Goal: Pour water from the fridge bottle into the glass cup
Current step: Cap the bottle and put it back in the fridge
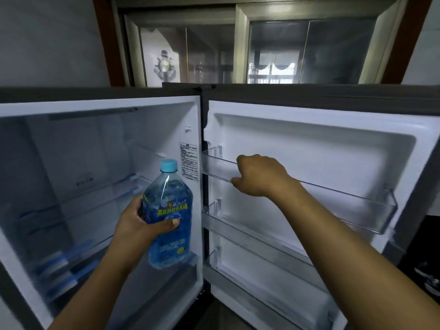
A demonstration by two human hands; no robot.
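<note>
As the left hand (140,225) clasps one bottle (169,198), the right hand (259,176) clutches one door shelf (345,206).

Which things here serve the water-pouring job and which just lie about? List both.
Job: bottle, gripped by the left hand; fridge door, whose top shelf the right hand holds. No glass cup in view.
Lying about: shoes; sticker inside the fridge.

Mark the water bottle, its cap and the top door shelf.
water bottle (166,206), head view, blue label
bottle cap (168,166), head view, cap's side
top door shelf (345,206), head view, clear front wall
</note>
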